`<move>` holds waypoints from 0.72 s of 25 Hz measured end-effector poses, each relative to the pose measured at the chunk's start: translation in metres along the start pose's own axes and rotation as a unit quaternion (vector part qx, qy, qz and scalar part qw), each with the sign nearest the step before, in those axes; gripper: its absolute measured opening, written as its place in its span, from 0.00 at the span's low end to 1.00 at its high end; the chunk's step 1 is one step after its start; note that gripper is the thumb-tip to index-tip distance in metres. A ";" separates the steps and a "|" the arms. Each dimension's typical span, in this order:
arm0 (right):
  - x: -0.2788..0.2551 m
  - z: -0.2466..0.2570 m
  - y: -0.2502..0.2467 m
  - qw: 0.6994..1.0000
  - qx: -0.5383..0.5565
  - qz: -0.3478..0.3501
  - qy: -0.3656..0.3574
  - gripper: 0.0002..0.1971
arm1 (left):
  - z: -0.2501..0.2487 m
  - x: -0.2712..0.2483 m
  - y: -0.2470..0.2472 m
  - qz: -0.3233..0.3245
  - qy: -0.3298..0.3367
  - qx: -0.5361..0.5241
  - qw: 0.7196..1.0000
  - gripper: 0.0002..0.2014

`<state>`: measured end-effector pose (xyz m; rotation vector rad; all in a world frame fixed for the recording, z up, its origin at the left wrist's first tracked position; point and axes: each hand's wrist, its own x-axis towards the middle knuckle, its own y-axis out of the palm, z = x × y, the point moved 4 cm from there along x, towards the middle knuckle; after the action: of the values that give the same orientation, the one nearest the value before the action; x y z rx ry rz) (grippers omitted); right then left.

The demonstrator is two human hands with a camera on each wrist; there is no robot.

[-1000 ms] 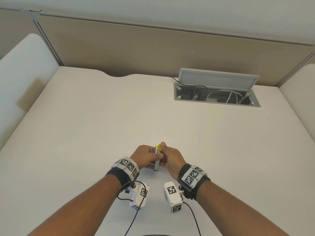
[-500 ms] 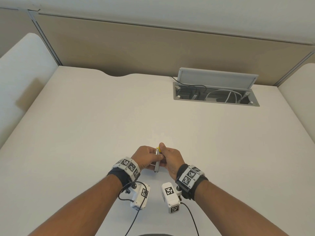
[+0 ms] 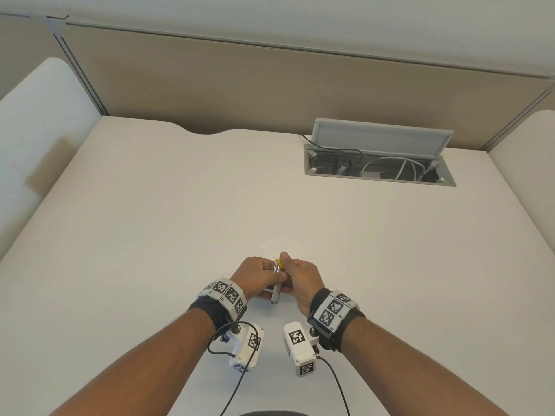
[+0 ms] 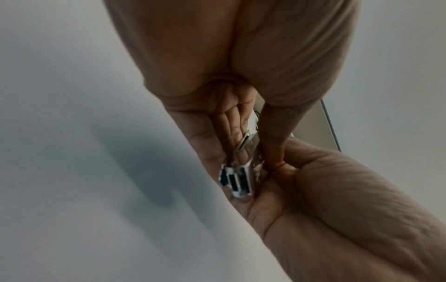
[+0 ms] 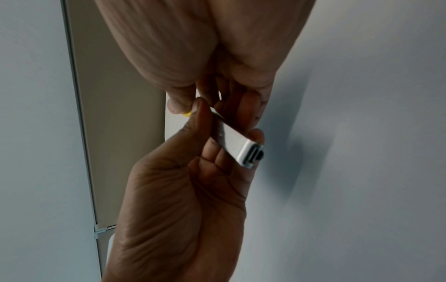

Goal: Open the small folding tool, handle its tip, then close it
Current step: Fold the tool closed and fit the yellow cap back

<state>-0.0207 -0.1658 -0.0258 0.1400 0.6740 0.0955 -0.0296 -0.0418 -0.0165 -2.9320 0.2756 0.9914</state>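
Note:
A small silver folding tool (image 3: 275, 285) with a yellow tip (image 3: 278, 261) is held upright just above the white desk (image 3: 150, 235), between both hands. My left hand (image 3: 268, 274) grips the metal handle, thumb (image 5: 195, 122) along one side and fingers behind it. My right hand (image 3: 285, 264) pinches the yellow tip (image 5: 187, 114) at the top end. The left wrist view shows the handle's open end (image 4: 237, 178) with its slots, and the right wrist view shows the flat silver side (image 5: 237, 142). The hands hide most of the tip.
An open cable hatch (image 3: 312, 169) with its raised lid (image 3: 381, 139) and cords sits at the back right of the desk. Beige divider panels (image 3: 270, 91) wall the far edge and sides. Wrist cameras and their cables hang under both forearms.
Less of the yellow tip shows than one second ago, with the right fingers closed more over it. Both hands have stayed on the tool in nearly the same place.

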 end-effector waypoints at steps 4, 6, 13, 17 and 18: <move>0.000 0.000 -0.003 0.999 0.007 0.034 0.020 0.25 | -0.004 -0.001 -0.001 -0.002 0.021 -0.022 1.000 0.17; -0.002 0.000 -0.004 0.999 -0.003 0.041 0.032 0.26 | -0.007 -0.001 -0.004 -0.028 0.044 -0.034 0.998 0.14; -0.005 0.001 -0.001 0.997 -0.051 0.052 0.008 0.14 | -0.007 0.008 -0.023 -0.103 0.083 -0.006 0.991 0.05; -0.003 0.003 0.000 0.981 -0.174 0.049 -0.074 0.12 | -0.005 0.014 -0.024 -0.097 0.088 0.034 0.991 0.10; -0.002 0.005 -0.001 0.975 -0.202 0.036 -0.082 0.11 | -0.006 0.014 -0.023 -0.093 0.092 0.042 0.991 0.11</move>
<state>-0.0188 -0.1675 -0.0210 -0.2173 0.4730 0.2855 -0.0108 -0.0221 -0.0211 -2.9077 0.0453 0.6704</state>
